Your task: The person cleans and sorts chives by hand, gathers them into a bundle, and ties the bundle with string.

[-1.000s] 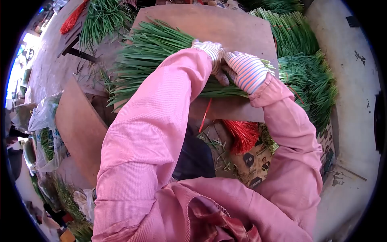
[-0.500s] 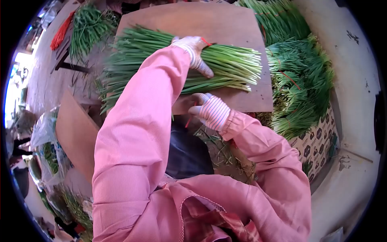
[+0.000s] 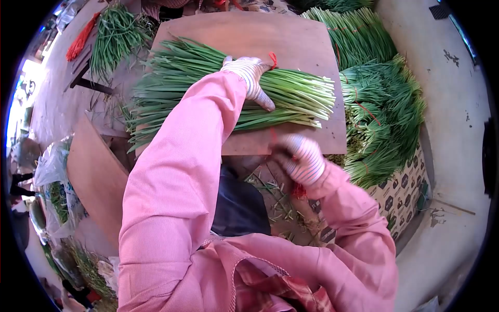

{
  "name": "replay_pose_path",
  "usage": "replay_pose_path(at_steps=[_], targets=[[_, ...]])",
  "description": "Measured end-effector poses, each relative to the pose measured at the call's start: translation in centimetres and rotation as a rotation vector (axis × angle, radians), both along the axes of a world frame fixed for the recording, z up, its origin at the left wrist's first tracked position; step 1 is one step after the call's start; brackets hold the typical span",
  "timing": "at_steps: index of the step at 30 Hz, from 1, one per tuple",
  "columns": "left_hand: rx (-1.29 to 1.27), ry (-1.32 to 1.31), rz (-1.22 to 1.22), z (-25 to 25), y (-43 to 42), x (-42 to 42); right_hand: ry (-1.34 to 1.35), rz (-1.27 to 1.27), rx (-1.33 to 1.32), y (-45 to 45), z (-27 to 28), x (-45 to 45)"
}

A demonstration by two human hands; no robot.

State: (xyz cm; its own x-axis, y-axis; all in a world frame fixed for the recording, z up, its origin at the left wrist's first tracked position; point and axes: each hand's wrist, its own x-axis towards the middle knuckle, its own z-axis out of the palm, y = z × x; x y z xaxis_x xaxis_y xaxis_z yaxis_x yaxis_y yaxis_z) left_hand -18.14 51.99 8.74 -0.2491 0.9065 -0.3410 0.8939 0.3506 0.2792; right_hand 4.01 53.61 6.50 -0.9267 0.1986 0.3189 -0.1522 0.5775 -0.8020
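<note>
A thick bundle of long green chives [image 3: 176, 78] lies across a brown board [image 3: 244, 31], pale cut stems to the right and leafy tips to the left. My left hand [image 3: 252, 80], in a striped glove, grips the bundle from above, thumb on the near side. A red tie [image 3: 273, 61] stands out beside its fingers at the far side. Near the board's front edge is my right hand [image 3: 301, 158], gloved and blurred, with curled fingers closed on the red tie, whose thin strand runs up toward the bundle's near side.
Tied chive bundles [image 3: 384, 109] are piled along the right, beside a patterned box [image 3: 405, 192]. More chives [image 3: 114, 39] and red ties [image 3: 82, 39] are at upper left. A tilted brown panel [image 3: 96, 177] stands at left, and loose trimmings [image 3: 280, 203] lie below the board.
My right hand has moved right and slightly down, drawing the red tie along. My left hand stays on the bundle. The view has shifted slightly.
</note>
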Motion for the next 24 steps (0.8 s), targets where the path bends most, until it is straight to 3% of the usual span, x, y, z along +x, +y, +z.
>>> replay_pose_path(at_steps=[4, 7, 12, 15, 24], targets=[[0.104, -0.017, 0.035, -0.6, -0.2, 0.0, -0.008, -0.299, -0.315, 4.8, 2.2, -5.4], [0.063, -0.019, 0.004, 0.3, -0.6, 0.1, -0.314, -0.337, -0.489, 7.5, 2.8, -8.4], [0.089, -0.007, 0.013, 0.0, -0.7, 0.0, -0.589, -0.288, -0.386, 8.9, 3.5, -10.3], [-0.025, -0.020, 0.005, 0.4, -0.6, -0.1, -0.744, -0.226, -0.340, 9.3, 4.1, -11.6], [-0.051, -0.040, 0.002, 0.5, -0.8, -0.2, -0.736, -0.257, -0.338, 9.2, 3.7, -12.0]])
